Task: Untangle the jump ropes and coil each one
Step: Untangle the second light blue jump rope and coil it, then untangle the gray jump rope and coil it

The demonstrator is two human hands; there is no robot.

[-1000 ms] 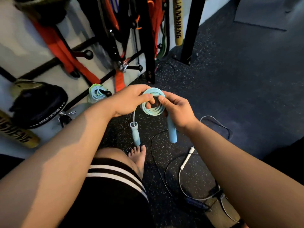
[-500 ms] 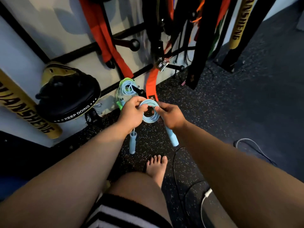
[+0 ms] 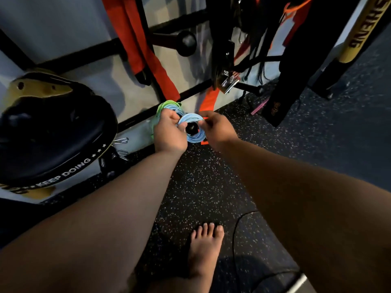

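I hold a coiled light-blue jump rope (image 3: 195,138) between both hands, low against the wall rack. My left hand (image 3: 169,132) grips the coil's left side and my right hand (image 3: 218,129) pinches its right side. The black ball end of a rack peg (image 3: 191,129) shows through the middle of the coil. Behind my left hand a green and blue coiled rope (image 3: 170,105) hangs on the same peg. The blue rope's handles are hidden. A thin black rope (image 3: 239,225) lies on the floor near my bare foot (image 3: 204,250).
A black wall rack (image 3: 118,42) carries orange straps (image 3: 148,58), black straps and a higher peg (image 3: 186,42). A black pad marked KEEP DOING (image 3: 53,132) leans at left. A black and yellow post (image 3: 357,32) stands at right. The floor is dark speckled rubber.
I have leaned toward the wall and both hands have carried the blue coil forward to the peg. The dangling blue handles have gone out of sight.
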